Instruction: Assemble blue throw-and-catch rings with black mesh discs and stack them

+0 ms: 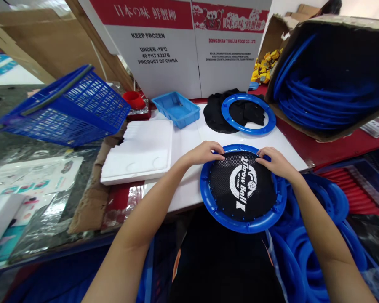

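Note:
A blue plastic ring [243, 227] rests at the front edge of the white work board, jutting out over my lap. Inside it lies a round black mesh [222, 185] printed with white "Throw Ball" lettering. At the ring's far left, my left hand [206, 152] pinches the mesh edge against the rim. My right hand [276, 162] does the same at the far right, thumb and fingers closed at the mesh edge. Small pegs dot the ring's near side. Behind it, another blue ring [229, 120] lies on loose black mesh pieces [211, 113].
An open carton [322, 136] of blue rings stands at right, with more blue rings [334, 202] below. A light-blue tray [185, 122], white foam block [145, 147], red cup [133, 100] and tilted blue basket [91, 101] are at left. A white carton [167, 80] stands behind.

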`<state>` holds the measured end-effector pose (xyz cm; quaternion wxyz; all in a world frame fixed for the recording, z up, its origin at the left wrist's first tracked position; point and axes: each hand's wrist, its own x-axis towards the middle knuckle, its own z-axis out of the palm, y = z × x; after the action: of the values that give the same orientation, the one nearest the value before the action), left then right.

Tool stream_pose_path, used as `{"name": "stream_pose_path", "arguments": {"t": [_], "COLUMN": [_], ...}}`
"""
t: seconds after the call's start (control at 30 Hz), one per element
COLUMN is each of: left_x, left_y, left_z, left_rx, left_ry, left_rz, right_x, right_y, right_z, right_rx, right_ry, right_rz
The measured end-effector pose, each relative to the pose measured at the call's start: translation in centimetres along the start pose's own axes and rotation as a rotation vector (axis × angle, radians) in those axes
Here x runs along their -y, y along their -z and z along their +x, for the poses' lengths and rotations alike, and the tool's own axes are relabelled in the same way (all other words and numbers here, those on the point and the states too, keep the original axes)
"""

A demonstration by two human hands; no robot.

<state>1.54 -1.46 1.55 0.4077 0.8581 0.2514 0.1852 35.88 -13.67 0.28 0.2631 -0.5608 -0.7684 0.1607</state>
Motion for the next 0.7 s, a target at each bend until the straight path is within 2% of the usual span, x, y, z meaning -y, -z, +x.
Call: {"name": "stream_pose_path", "arguments": {"t": [0.13,0.33,0.5,0.7], "left_x": [0.5,1.2,1.3,1.2], "left_y": [-0.6,-1.6,-1.9,-2.5], "left_z": [0.2,0.6,0.8,0.9], "left_rx": [-0.111,-0.204,-0.245,-0.29], "left_ry": [0.03,0.053,0.04,-0.003], "left_rz": [-0.028,-0.001,0.034,0.111], "right_x": [-0.8,-1.6,-2.2,-3.3], "right_y": [0.6,-0.3,-0.6,0.2], "right_z": [0.6,1.2,1.3,2.4], "right_rx": [0.004,-0.04,-0.165,0.004], "right_ry": [-0.022,-0.063,-0.097,-0.141], "right_rz": [0.033,0.077,0.143,0.215]}}
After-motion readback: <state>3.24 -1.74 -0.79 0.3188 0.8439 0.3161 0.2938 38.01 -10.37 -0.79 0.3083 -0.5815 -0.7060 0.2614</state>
